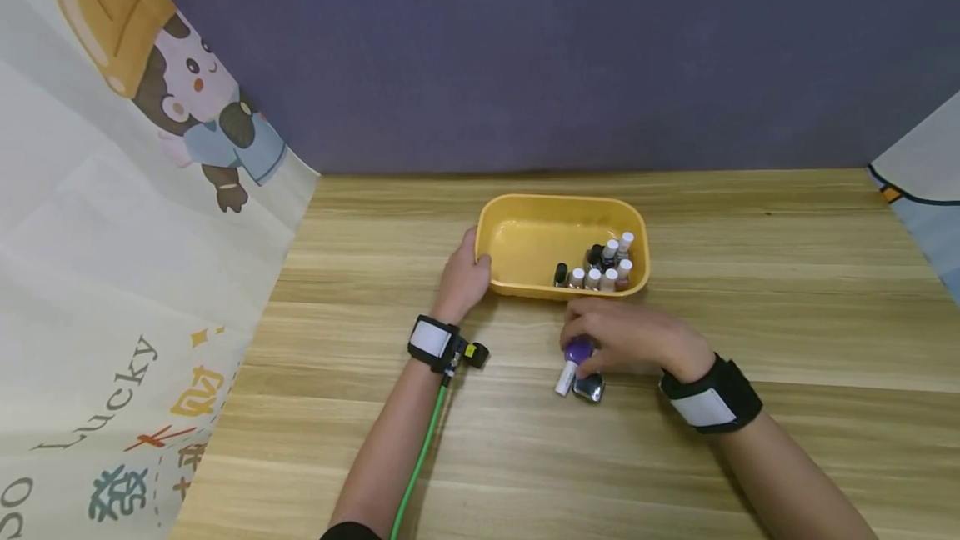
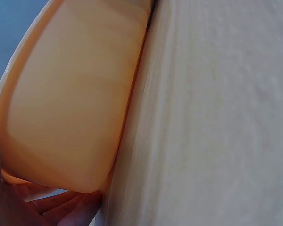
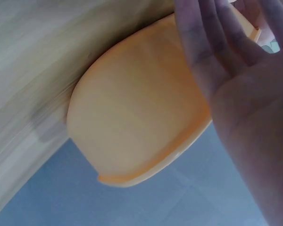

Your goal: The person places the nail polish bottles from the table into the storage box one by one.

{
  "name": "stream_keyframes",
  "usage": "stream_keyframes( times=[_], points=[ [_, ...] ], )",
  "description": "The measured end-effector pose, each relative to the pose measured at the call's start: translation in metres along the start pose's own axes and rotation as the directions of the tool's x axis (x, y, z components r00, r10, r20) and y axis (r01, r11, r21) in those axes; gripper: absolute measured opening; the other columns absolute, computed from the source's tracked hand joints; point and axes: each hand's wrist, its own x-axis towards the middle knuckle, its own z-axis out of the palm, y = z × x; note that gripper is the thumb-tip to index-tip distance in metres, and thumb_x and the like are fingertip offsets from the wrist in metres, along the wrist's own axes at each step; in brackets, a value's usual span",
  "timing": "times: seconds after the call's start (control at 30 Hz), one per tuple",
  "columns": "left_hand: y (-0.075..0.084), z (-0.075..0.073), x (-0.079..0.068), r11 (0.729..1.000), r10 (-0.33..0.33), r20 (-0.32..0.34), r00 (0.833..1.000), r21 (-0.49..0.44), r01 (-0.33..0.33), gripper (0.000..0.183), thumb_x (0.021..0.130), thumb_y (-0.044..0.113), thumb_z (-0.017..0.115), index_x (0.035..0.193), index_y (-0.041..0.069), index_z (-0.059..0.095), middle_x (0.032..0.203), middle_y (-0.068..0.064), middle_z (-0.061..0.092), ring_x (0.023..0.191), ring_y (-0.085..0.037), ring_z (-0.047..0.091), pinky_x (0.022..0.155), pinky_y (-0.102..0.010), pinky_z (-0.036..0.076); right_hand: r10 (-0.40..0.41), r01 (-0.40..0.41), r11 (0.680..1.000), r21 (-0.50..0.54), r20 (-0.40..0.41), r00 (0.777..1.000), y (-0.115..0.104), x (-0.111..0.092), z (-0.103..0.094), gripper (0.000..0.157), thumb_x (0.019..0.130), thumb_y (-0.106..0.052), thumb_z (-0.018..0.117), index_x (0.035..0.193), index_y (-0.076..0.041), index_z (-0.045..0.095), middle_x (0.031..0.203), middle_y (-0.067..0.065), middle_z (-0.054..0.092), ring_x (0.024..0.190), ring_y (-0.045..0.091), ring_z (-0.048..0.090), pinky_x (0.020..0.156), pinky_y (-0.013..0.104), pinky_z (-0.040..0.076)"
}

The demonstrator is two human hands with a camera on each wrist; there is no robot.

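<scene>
My left hand (image 1: 462,277) grips the left end of a yellow plastic basket (image 1: 517,287), thumb over the rim and fingers along the outside. In the left wrist view its fingers (image 2: 61,209) curl under the basket's end. Just in front of the basket, my right hand (image 1: 618,332) pinches a purple nail polish bottle (image 1: 577,350) with a white cap, which points toward me. A dark nail polish bottle (image 1: 589,388) lies on the table beside it, partly under the thumb. In the right wrist view, the palm and fingers hide the bottles.
Several nail polish bottles (image 1: 610,280) with white or black caps stand in the right part of the basket. The wooden table (image 1: 787,298) meets a dark blue panel (image 1: 525,57) at the back. A printed curtain (image 1: 112,257) hangs at the left.
</scene>
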Motion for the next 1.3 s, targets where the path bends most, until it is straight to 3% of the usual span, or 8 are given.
stream_keyframes(
  times=[0.17,0.37,0.57,0.87,1.3],
  points=[
    [-0.0009,0.0001,-0.0004,1.000,-0.011,0.009,1.000,0.003,0.011,0.054,0.090,0.029,0.036,0.143,0.027,0.030,0.132,-0.003,0.051,0.101,-0.012,0.052,0.091,-0.031,0.039,0.034,-0.037,0.999,0.037,0.062,0.997,-0.0076,0.0017,0.0011,0.036,0.067,-0.052,0.071,0.098,-0.035,0.065,0.102,-0.013,0.047,0.095,0.007,0.042,0.082,0.028,0.041],
    [0.0008,-0.0005,-0.0014,1.000,-0.008,0.006,1.000,0.005,0.008,0.054,0.090,0.029,0.036,0.144,0.026,0.029,0.134,-0.004,0.049,0.106,-0.013,0.051,0.093,-0.031,0.037,0.014,-0.022,0.997,0.079,0.094,0.996,-0.0090,0.0019,0.0003,0.022,0.069,-0.050,0.070,0.087,-0.039,0.065,0.096,-0.012,0.050,0.092,0.010,0.039,0.079,0.029,0.039],
    [0.0008,-0.0008,-0.0024,1.000,-0.007,0.001,1.000,-0.006,0.007,0.053,0.091,0.027,0.038,0.143,0.026,0.030,0.135,-0.004,0.048,0.109,-0.014,0.050,0.094,-0.033,0.037,0.024,-0.033,0.996,0.085,0.107,0.994,-0.0094,0.0015,0.0007,0.020,0.072,-0.050,0.067,0.088,-0.037,0.065,0.094,-0.011,0.051,0.090,0.011,0.039,0.076,0.029,0.039],
    [0.0017,-0.0007,-0.0024,1.000,-0.009,-0.008,1.000,-0.002,0.009,0.052,0.091,0.026,0.038,0.142,0.027,0.031,0.135,-0.004,0.048,0.111,-0.015,0.049,0.096,-0.034,0.036,0.018,-0.018,1.000,0.019,0.029,0.999,-0.0067,0.0022,0.0055,0.020,0.080,-0.053,0.057,0.084,-0.034,0.061,0.091,-0.011,0.049,0.086,0.009,0.040,0.070,0.025,0.038],
    [0.0016,-0.0009,-0.0020,1.000,-0.008,0.002,1.000,-0.007,0.008,0.054,0.090,0.027,0.038,0.143,0.027,0.031,0.136,-0.002,0.048,0.110,-0.013,0.049,0.095,-0.031,0.036,-0.072,0.071,0.997,-0.012,-0.011,0.997,-0.0066,0.0072,0.0074,0.009,0.081,-0.037,0.063,0.086,-0.029,0.064,0.089,-0.013,0.053,0.085,0.006,0.047,0.072,0.024,0.042]
  ],
)
